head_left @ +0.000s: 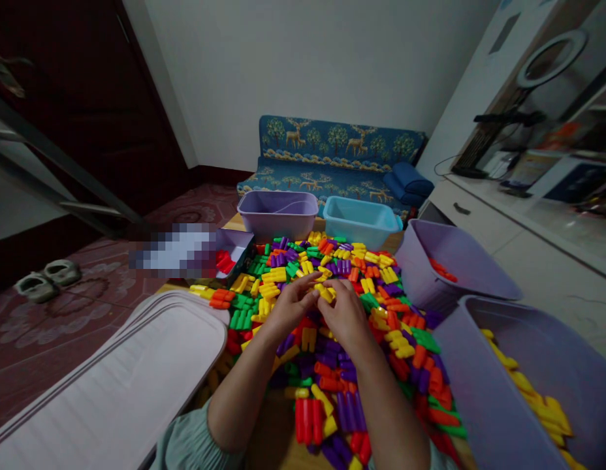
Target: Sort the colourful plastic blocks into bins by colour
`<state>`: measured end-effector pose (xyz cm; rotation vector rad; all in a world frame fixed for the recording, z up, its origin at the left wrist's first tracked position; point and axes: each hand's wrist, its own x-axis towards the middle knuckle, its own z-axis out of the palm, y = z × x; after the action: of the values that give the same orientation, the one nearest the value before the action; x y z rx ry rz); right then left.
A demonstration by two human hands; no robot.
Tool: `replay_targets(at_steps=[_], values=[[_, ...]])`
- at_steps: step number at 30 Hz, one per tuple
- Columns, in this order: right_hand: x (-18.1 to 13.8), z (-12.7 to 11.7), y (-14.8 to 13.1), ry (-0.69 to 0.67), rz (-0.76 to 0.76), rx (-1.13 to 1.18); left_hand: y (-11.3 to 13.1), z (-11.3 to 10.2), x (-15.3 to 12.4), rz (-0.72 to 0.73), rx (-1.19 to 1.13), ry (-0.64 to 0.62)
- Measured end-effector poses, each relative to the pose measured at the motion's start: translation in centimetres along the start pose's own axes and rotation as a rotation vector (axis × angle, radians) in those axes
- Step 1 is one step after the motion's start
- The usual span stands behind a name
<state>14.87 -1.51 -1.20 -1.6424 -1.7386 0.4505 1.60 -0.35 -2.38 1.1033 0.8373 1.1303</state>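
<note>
Wooden table (273, 432) under multicoloured plastic pieces (309, 421) and bins (278, 226).

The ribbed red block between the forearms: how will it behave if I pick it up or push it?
The red block is probably stiff, since its ribs look straight and moulded. Its glossy highlights suggest it may feel slippery. With the ribs joined side by side, it should slide rather than roll.

- Centre: I see the left hand (294, 301) and right hand (344, 312) holding a yellow piece (325, 293) between them.
- Beneath: a heap (309, 339) of yellow, red, green and purple pieces on the table (268, 431).
- Far edge: purple bin (278, 226) beside blue bin (356, 231).
- Near right: lilac tub (462, 369).
- Left: pale stacked lids (131, 365).
- Beyond: deer-patterned sofa (317, 171).
</note>
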Motion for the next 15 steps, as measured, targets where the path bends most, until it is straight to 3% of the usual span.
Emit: replay_targets(at_steps=[3,9,15], values=[[-0.1,-0.6,-0.4,-0.009,0.015,-0.099,0.1,0.1,0.1,0.04,0.034,0.026],[0.1,-1.1,-0.1,-0.063,0.037,-0.022,0.2,0.3,0.0,0.012,0.028,0.028],[0.1,-1.1,0.7,-0.142,0.06,0.021,0.0,0.0,0.3,0.031,0.062,0.112]])
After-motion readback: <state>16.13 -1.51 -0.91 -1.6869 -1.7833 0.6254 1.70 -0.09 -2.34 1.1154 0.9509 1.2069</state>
